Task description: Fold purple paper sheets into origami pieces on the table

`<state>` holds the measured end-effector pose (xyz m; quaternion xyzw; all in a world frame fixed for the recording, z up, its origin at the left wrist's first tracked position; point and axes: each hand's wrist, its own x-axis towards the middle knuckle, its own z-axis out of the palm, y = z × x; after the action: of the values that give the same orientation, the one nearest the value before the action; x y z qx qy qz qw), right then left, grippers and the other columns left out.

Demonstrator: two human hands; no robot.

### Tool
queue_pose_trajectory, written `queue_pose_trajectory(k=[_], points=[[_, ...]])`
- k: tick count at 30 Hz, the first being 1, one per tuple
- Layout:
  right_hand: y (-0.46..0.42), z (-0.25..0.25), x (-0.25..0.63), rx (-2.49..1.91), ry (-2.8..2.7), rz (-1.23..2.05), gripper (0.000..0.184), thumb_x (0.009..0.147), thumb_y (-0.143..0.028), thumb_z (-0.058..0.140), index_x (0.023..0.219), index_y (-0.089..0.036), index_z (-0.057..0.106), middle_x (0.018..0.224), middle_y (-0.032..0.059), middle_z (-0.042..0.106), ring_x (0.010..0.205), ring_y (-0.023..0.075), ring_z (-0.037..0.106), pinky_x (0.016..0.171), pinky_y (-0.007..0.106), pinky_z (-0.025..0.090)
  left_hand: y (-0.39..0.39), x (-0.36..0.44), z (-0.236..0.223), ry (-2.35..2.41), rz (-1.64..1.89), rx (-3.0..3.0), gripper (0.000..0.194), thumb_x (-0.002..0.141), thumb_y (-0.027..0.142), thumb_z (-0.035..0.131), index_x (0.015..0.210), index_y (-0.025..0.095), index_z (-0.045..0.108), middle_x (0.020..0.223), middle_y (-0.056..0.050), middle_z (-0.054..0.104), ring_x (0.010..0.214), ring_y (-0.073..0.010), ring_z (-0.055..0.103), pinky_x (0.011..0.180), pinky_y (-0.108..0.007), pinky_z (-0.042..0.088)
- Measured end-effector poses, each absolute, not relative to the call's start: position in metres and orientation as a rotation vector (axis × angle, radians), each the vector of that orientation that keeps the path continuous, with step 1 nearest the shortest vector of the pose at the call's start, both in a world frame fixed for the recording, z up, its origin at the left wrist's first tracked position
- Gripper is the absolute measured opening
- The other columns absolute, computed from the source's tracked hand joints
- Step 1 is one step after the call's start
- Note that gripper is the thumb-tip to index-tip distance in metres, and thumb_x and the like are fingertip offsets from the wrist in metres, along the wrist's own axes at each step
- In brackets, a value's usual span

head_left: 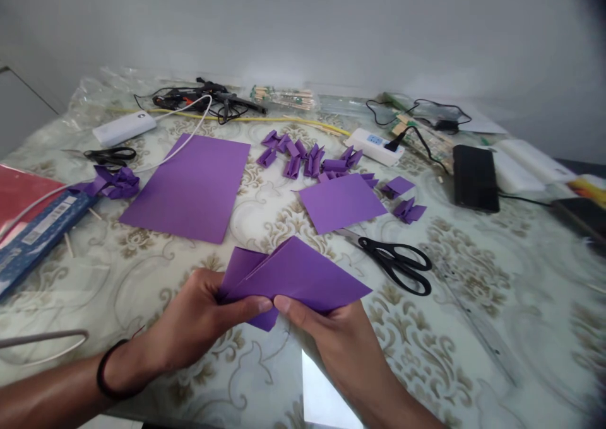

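Our left hand (201,318) pinches the folded purple paper (303,274) along its lower edge, thumb on top, fingers mostly hidden behind; our right hand (326,334) grips the same edge from the other side, thumb also on top; thumb tips are close together; we can't tell how far the hidden fingers spread. We have the paper over the near middle of the table (534,258), pale with gold scrollwork; beyond it we see a small purple sheet (343,203), a cluster of folded purple pieces (314,161) and black-handled scissors (379,249); large purple sheet (189,189) to the left; clear ruler (473,322) on the right; white power strip (376,148) and yellow cable (265,119) toward the back; plain grey wall (303,25) behind.
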<state>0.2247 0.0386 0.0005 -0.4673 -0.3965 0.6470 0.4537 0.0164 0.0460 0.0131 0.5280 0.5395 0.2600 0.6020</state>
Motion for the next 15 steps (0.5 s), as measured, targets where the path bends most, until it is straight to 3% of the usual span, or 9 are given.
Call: queue_pose_trajectory(k=[3,8,15], points=[[0.039,0.001,0.226,-1.157,-0.987,1.579,0.025,0.087,-0.043,0.090,0.106,-0.027,0.087,0.106,0.0036,0.087,0.102,0.0265,0.081,0.099,0.043,0.065,0.046,0.016,0.014,1.213,0.633,1.200,0.035,0.092,0.050,0.082,0.087,0.017,0.088,0.079,-0.007,0.083,0.070,-0.0232,0.075,0.065,-0.030,0.059],[0.040,0.000,0.230,-1.203,-0.930,1.584,0.023,0.085,-0.047,0.092,0.093,-0.026,0.088,0.096,0.0041,0.087,0.089,0.0254,0.082,0.083,0.040,0.068,0.047,0.018,0.015,1.215,0.662,1.107,0.037,0.088,0.054,0.085,0.084,0.017,0.089,0.082,-0.008,0.085,0.071,-0.0219,0.076,0.068,-0.029,0.058],[0.047,0.000,0.236,-1.123,-0.924,1.535,0.019,0.088,-0.045,0.091,0.092,-0.027,0.085,0.083,-0.0006,0.080,0.080,0.0191,0.075,0.079,0.033,0.063,0.048,0.015,0.012,1.236,0.656,1.139,0.035,0.089,0.051,0.086,0.090,0.017,0.090,0.085,-0.008,0.085,0.075,-0.0219,0.076,0.070,-0.028,0.059]])
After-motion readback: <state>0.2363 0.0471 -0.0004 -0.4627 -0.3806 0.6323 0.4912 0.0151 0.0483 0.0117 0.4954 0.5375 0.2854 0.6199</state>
